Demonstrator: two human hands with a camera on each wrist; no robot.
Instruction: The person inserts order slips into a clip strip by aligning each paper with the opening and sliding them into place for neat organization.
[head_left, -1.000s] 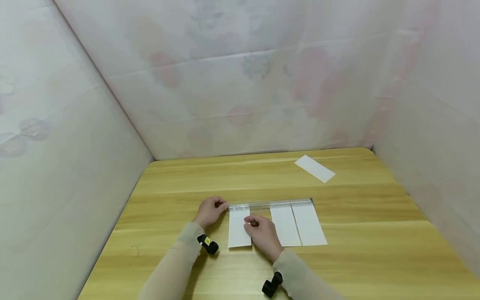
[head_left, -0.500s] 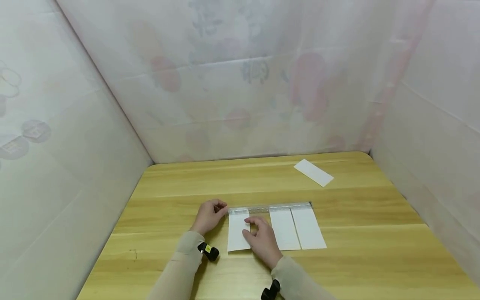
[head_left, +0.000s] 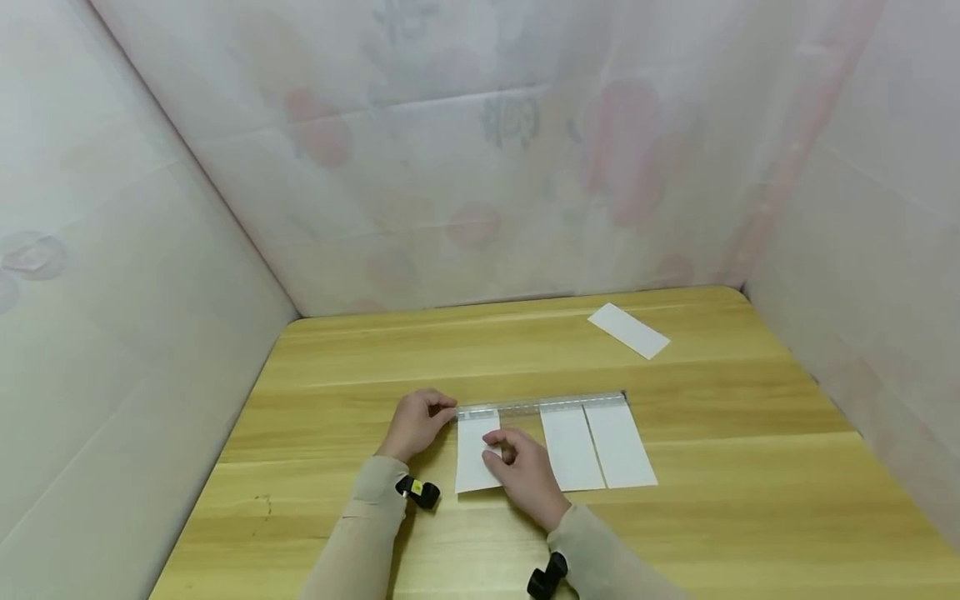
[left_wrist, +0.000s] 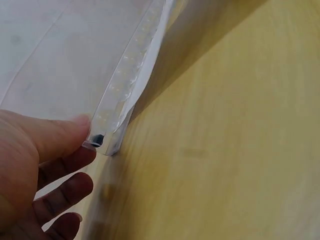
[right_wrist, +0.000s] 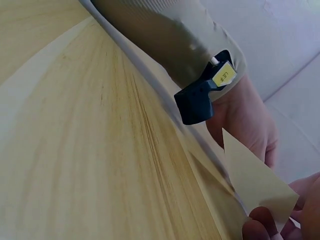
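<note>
Left hand (head_left: 417,425): long clear plastic strip (head_left: 558,404) pinched at its end.
Right hand (head_left: 527,477): fingers curled, white rectangular paper card (head_left: 472,462) held by one side.
Card: placed at the strip's left end.

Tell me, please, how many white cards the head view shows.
4: the left card, partly behind the right hand; the middle card and right card, along the clear strip; the loose card, farther back on the table. Stacked ones would be hidden.
</note>
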